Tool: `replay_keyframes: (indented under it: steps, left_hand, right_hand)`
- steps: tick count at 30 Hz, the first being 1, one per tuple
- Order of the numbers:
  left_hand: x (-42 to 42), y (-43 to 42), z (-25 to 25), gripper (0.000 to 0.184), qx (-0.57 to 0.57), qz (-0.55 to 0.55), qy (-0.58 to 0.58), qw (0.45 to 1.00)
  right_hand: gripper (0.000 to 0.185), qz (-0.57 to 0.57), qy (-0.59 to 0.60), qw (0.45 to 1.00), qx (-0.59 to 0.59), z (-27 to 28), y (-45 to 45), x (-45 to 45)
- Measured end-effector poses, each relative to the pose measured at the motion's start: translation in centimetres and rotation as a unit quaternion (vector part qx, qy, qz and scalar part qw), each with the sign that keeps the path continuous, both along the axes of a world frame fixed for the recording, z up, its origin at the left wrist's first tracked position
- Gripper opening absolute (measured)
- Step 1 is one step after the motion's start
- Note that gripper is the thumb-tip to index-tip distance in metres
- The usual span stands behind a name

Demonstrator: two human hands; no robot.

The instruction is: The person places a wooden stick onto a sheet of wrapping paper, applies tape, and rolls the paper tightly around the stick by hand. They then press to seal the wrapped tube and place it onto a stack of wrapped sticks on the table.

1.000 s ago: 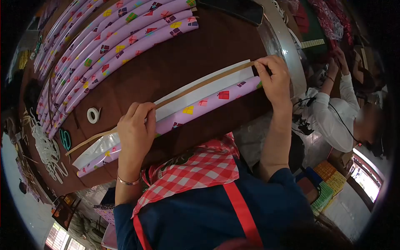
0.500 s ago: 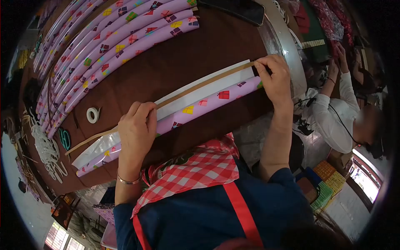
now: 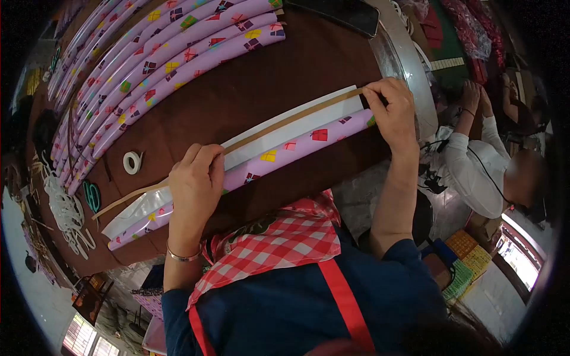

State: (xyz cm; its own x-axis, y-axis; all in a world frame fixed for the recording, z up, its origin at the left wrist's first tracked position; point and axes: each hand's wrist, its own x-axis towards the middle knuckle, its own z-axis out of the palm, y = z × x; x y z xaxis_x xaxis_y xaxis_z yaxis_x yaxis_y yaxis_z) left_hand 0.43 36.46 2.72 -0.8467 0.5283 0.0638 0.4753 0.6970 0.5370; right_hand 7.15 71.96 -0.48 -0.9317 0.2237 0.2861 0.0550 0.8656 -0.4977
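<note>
A lilac roll of gift-printed wrapping paper (image 3: 285, 146) lies slantwise before me, its white underside (image 3: 255, 146) showing along the far edge. Along that white edge runs a narrow flat tan strip (image 3: 297, 116), whose loose tail passes out to the left of my left hand. My right hand (image 3: 392, 113) pinches the strip's right end between thumb and forefinger, just past the paper's corner. Near the middle, my left hand (image 3: 197, 181) is closed over the strip and the paper, thumb against fingers. Its palm covers part of the roll.
Several finished-looking lilac rolls (image 3: 178, 68) are stacked at the upper left. Nearby are a small white tape roll (image 3: 132, 162), teal-handled scissors (image 3: 91, 197) and white cord (image 3: 64, 207). A black phone (image 3: 338, 15) rests at the far edge. Another person (image 3: 475, 172) works at the right.
Both my hands hold almost the same place on the strip and paper. At the right, the other person's hands have drawn closer together and lower.
</note>
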Motion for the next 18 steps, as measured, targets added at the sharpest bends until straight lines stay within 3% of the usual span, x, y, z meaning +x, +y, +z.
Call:
replay_keyframes:
  steps: [18]
  left_hand:
    - [-0.13, 0.0, -0.29, 0.007, -0.003, 0.003, 0.001, 1.0]
  right_hand:
    - [0.009, 0.016, 0.014, 1.0, 0.001, -0.33, 0.23, -0.14]
